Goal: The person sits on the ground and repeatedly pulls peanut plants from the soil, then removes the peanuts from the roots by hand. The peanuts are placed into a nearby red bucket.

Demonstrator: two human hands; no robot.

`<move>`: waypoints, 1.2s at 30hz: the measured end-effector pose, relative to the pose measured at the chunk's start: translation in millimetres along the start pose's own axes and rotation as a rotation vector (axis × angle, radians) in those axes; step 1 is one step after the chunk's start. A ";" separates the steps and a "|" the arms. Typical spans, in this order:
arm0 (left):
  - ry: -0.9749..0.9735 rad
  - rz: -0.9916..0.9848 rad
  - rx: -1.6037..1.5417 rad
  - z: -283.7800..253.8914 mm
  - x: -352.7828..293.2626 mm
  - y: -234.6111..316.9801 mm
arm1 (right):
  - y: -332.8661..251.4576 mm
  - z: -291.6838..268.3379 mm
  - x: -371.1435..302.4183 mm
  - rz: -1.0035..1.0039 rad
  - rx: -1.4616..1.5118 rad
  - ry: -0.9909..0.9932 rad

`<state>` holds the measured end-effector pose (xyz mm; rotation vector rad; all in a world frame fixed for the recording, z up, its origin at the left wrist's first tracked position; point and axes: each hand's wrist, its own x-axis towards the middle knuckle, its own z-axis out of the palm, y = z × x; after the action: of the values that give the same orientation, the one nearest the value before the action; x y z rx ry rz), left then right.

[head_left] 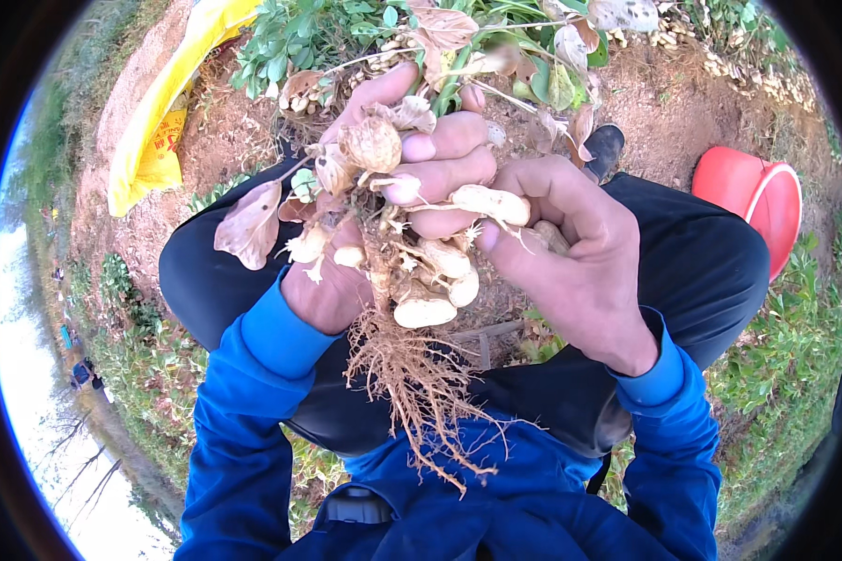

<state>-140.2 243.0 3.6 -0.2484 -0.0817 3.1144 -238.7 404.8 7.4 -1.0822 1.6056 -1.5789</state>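
My left hand (454, 170) is closed around the stem of an uprooted peanut plant (379, 257), held roots toward me above my lap. Its thin brown roots (407, 383) hang down, and several pale pods (444, 257) cluster below my fingers. Withered leaves (251, 224) stick out at the side, while the leafy top reaches away from me. My right hand (585, 252) is closed beside the cluster, thumb and curled fingers at a pod (489, 203). More pods (552, 237) show partly inside that hand; how many is hidden.
A red bucket (734, 187) lies tipped beside my right knee. At the far left is a yellow sack (150, 154). Piled peanut plants (318, 37) lie ahead on reddish soil, with more pods (758, 79) at the far right. Green plants (776, 346) grow along both sides.
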 end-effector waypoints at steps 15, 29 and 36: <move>0.137 0.021 0.085 5.0 -6.3 9.9 | -15.3 -7.4 -2.8 0.459 0.308 0.042; 0.262 0.222 0.129 0.7 0.6 -1.8 | -0.5 26.4 -14.6 0.019 -0.152 0.045; 0.304 0.209 0.170 -11.9 -0.5 -3.2 | 1.8 23.7 -12.3 0.033 -0.182 -0.015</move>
<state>-137.8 246.7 -7.9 -0.7648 0.2259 3.2142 -212.4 404.3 2.4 -1.1524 1.7754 -1.4218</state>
